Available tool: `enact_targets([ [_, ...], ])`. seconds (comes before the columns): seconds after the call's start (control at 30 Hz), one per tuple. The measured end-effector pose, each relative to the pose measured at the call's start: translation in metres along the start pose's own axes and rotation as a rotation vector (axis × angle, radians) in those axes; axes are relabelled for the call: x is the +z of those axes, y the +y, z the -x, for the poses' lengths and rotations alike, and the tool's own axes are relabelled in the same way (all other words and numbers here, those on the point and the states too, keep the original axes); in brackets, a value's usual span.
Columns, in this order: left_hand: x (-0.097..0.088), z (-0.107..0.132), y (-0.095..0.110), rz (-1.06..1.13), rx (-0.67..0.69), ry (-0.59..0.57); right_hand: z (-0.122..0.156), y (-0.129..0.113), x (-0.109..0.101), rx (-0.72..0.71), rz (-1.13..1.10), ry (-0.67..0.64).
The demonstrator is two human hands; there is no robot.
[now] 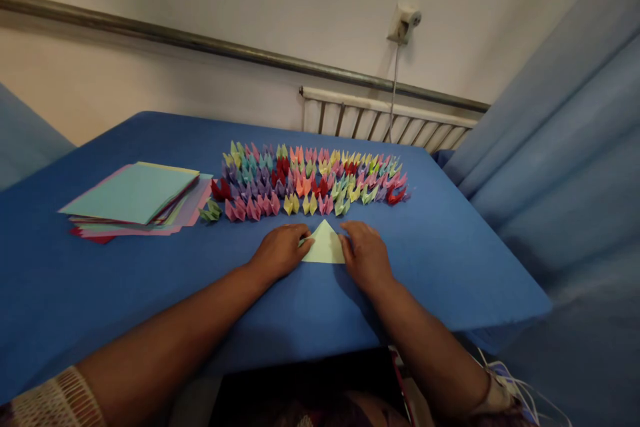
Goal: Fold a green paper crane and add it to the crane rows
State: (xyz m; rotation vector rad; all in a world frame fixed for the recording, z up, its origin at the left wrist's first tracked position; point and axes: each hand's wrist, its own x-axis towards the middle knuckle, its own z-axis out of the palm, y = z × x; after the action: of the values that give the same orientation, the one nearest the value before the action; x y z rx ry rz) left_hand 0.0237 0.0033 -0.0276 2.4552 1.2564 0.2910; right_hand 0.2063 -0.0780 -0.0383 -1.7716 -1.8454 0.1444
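Observation:
A pale green sheet of origami paper [324,248], folded into a triangle with its tip pointing away from me, lies on the blue-covered table in front of me. My left hand [281,250] pinches its left corner between thumb and curled fingers. At the right corner, my right hand [369,255] has its thumb and bent fingers closed around the edge; the exact grip there is partly hidden. Just beyond the triangle's tip stand several rows of small folded paper cranes [305,183] in pink, red, yellow, green, purple and blue.
A loose stack of coloured paper sheets [133,192] lies on the left of the blue tablecloth [450,267]. Behind the table are a radiator [345,119], a wall rail [225,48] and a socket with a plugged-in cord [401,23]. A blue curtain [565,140] hangs at the right.

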Motion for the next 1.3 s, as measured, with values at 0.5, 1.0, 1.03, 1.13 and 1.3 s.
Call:
enact_targets([
  [0.5, 0.005, 0.002, -0.002, -0.061, 0.005, 0.043, 0.074, 0.002, -0.005, 0.122, 0.246, -0.282],
  [1.0, 0.006, 0.001, -0.004, -0.08, 0.02, 0.056, 0.033, -0.035, 0.017, -0.063, 0.075, -0.366],
  [1.03, 0.004, 0.001, -0.005, -0.069, 0.015, 0.051, 0.032, -0.034, 0.017, -0.055, 0.082, -0.374],
  [1.13, -0.005, 0.003, -0.012, -0.055, -0.012, 0.022, 0.036, -0.028, 0.015, -0.062, 0.115, -0.373],
  [1.3, -0.007, 0.024, -0.003, -0.196, 0.016, 0.139, 0.041, -0.024, 0.011, -0.096, 0.141, -0.378],
])
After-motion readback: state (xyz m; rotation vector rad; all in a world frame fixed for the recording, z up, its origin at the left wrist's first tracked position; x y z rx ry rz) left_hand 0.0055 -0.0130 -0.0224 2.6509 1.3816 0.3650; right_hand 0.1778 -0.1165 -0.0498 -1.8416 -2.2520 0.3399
